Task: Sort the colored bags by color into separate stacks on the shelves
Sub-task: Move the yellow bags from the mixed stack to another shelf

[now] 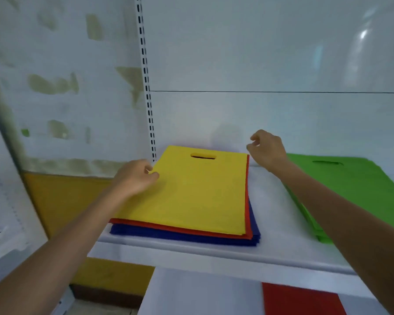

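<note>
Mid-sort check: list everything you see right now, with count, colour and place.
upper shelf: 1, white, centre
yellow bag: 1, yellow, top of the mixed stack on it
red bag: 1 edge showing, red, directly under the yellow bag
blue bags: several, blue, bottom of that stack
green bags: several, green, own stack to the right
lower red bag: 1, red, on the shelf below
slotted rail: 1, white, back wall
left hand: 1, pinching the yellow bag's left edge
right hand: 1, holding nothing, above the shelf

- My left hand [134,177] pinches the yellow bag [198,192] at its left edge.
- The yellow bag lies on a red bag [168,227], over blue bags [180,237].
- My right hand [267,150] hovers loosely curled, holding nothing.
</note>
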The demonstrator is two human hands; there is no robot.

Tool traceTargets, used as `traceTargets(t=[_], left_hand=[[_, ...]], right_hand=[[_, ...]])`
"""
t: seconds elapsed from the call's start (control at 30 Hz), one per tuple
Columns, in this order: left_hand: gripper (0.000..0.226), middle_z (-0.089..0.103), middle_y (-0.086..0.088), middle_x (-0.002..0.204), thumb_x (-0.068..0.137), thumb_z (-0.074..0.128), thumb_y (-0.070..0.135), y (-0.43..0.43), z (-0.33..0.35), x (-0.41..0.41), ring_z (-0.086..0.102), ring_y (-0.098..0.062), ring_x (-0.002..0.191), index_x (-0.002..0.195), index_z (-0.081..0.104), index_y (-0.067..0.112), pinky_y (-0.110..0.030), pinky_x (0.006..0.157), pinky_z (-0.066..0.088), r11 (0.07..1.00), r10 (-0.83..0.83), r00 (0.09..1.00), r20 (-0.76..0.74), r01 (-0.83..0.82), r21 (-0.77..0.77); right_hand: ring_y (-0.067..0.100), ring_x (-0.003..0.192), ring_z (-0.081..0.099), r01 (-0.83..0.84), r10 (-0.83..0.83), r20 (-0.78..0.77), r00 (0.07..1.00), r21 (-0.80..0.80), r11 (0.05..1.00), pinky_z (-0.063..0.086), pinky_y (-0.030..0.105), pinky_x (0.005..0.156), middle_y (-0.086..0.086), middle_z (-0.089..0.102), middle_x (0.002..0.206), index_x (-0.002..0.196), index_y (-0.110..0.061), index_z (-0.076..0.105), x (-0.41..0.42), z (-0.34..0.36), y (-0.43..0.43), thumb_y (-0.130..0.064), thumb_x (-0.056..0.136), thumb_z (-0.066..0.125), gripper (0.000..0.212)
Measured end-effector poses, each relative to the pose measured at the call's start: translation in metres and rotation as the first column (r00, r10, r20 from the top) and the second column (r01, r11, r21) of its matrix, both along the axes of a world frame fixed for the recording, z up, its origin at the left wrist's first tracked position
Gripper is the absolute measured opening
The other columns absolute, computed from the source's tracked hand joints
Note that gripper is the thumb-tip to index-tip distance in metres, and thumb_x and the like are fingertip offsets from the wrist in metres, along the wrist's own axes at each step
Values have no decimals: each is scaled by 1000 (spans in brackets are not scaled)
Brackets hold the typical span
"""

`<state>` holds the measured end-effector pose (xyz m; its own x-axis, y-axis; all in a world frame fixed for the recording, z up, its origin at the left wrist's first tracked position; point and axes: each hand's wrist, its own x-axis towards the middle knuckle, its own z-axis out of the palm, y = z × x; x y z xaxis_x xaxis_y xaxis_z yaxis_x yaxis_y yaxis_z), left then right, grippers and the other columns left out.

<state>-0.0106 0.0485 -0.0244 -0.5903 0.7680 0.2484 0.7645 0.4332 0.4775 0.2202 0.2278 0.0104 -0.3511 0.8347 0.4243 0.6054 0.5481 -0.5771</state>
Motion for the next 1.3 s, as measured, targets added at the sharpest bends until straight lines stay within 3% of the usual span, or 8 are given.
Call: traceTargets(t=[0.13,0.3,0.5,0.67,0.87,1.13,1.2,1.3], left_hand=[[33,64,-7,112,79,70,30,7,-18,-10,57,-22,102,107,65,13,-26,79,40,997,-19,992,124,8,83],[39,59,-12,119,81,66,22,7,-19,-18,54,-27,109,116,58,7,-28,80,39,985,18,977,212,-54,163],[34,65,-11,105,79,72,21,-7,-30,-33,58,-21,95,107,65,3,-22,77,36,959,1,957,290,-83,272],[18,71,-12,85,78,73,20,-10,-27,-26,64,-24,80,88,71,5,-24,70,40,912,-17,1000,-20,24,410],[16,70,-9,84,84,66,25,-12,-18,-16,63,-29,77,89,68,10,-26,54,37,901,25,933,-360,135,413],[19,70,-10,93,87,62,13,-11,18,37,60,-18,71,105,67,11,-24,72,47,798,-173,949,-264,292,527],[15,70,-3,95,88,60,12,0,25,72,54,-6,68,98,71,11,-6,67,37,769,-249,939,-237,340,541],[23,67,-4,107,88,57,11,31,27,144,53,-9,77,108,68,12,-11,68,35,749,-386,906,-173,417,515]], right_hand=[[33,95,59,127,-119,94,988,-89,988,49,38,78,21,63,103,105,9,57,-2,-27,-22,-18,90,54,31],[20,67,46,216,-189,130,973,-237,947,26,27,49,4,47,71,62,-14,36,-21,-57,-39,-37,86,59,41],[26,87,53,271,-297,-74,952,-250,930,35,29,68,9,54,92,103,1,56,-25,-70,-48,-29,85,66,36],[21,88,50,275,-307,-139,942,-208,939,38,29,72,3,52,92,102,-7,52,-25,-71,-50,-26,83,68,31],[26,101,51,373,-347,-172,922,149,916,40,34,79,9,54,109,95,-7,62,-21,-65,-61,-23,86,63,19],[22,69,47,269,-186,-372,909,183,946,34,32,63,1,46,66,117,-6,52,42,-20,-62,-13,87,62,33],[16,72,45,278,-177,-366,914,243,929,32,24,65,6,56,79,112,-6,57,86,-8,-60,-11,88,60,25],[13,69,44,353,-265,-304,915,289,890,27,14,69,11,64,102,109,-6,64,176,1,-59,-7,90,55,21]])
